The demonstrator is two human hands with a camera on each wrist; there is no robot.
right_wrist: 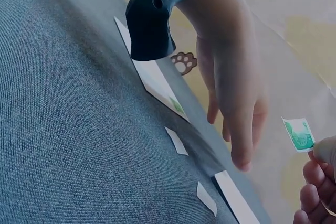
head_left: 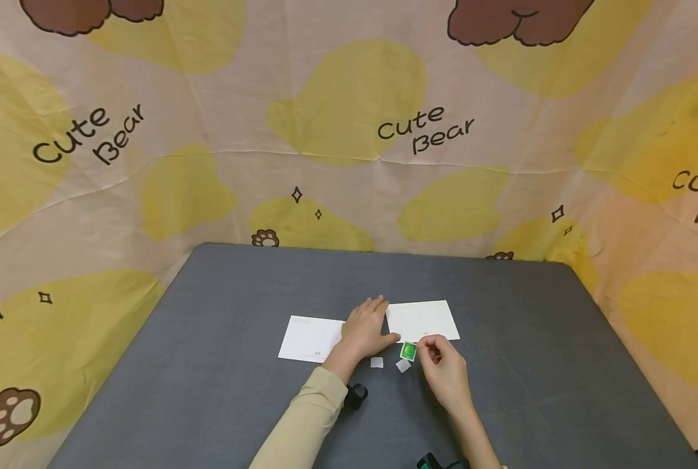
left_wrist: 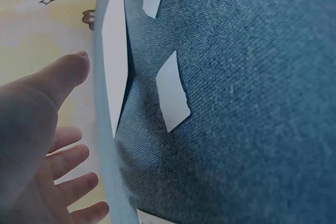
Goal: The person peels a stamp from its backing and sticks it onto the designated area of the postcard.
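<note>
My right hand [head_left: 445,370] pinches a small green postage stamp [head_left: 408,352] with a white border between thumb and fingertip, held up off the table in the right wrist view. Extended fingers and an outstretched thumb mark my left hand [head_left: 363,331], which hovers between two white cards and holds nothing. The left card [head_left: 308,339] is partly covered by that hand and wrist; the right card [head_left: 422,320] lies just beyond the stamp. Two small white paper squares, one square [head_left: 376,362] near the left thumb and another square [head_left: 404,366] below the stamp, lie on the table.
The grey cloth-covered table [head_left: 237,280] reaches back to a hanging fabric [head_left: 349,98] with yellow patches and bear print. Black wrist cameras sit on both arms; the left wrist camera [right_wrist: 152,30] shows in the right wrist view.
</note>
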